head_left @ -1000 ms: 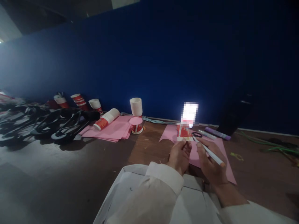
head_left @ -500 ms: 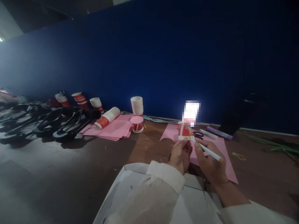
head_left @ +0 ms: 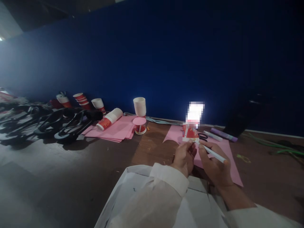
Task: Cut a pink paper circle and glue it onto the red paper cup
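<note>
My right hand (head_left: 216, 161) grips a white marker pen (head_left: 215, 154) with an orange end. The pen's tip points left, close to the fingertips of my left hand (head_left: 185, 158). My left hand is closed, its fingers curled and thumb pressed in; what lies in them is hidden or too small to name. Just beyond my fingertips stands a red and white paper cup (head_left: 190, 133); I cannot tell whether they touch it. Behind the cup rises a bright, pixelated panel (head_left: 195, 112). Pink paper (head_left: 230, 164) lies under and around my hands, with black-handled scissors (head_left: 203, 137) on it.
A purple tube (head_left: 223, 134) and a clear pen-like tube (head_left: 213, 136) lie at the right. Left are a pink-topped cup (head_left: 140, 126), stacked cups (head_left: 139, 107), a pink paper stack (head_left: 118, 131) and black strapped devices (head_left: 73, 126). A white box (head_left: 133, 177) sits nearest me.
The view has shifted very slightly. Both hands and the marker pen stay in nearly the same place by the cup.
</note>
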Demonstrator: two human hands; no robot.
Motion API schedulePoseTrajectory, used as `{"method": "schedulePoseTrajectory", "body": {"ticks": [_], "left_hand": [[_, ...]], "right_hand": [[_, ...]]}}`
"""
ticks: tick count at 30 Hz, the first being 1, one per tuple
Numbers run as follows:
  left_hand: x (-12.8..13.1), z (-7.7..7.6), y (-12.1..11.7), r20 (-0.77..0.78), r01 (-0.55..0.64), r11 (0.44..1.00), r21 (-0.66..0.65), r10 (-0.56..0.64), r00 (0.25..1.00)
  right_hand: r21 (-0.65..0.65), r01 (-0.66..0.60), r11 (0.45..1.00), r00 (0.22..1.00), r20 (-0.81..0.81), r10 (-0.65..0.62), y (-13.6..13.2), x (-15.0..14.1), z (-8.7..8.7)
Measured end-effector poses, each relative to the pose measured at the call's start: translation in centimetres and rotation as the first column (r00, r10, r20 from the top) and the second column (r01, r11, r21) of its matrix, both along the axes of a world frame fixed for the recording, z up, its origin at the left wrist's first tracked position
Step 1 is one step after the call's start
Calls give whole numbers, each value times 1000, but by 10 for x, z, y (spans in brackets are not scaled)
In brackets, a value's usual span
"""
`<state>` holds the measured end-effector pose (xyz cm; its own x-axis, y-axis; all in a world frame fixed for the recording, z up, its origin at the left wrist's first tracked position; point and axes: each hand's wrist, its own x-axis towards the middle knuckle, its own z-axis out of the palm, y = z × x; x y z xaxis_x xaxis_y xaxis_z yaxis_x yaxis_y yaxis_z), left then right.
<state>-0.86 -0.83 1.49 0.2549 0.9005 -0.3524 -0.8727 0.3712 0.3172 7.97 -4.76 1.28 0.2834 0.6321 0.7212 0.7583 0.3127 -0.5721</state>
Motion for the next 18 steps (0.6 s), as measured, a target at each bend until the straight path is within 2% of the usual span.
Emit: {"method": "schedulePoseTrajectory", "body": {"ticks": [18], "left_hand": [[0, -1, 0, -11, -2, 1000, -4, 2, 1000]], "right_hand": [[-13, 23, 1000, 1000, 16, -23, 0, 0, -1]]}}
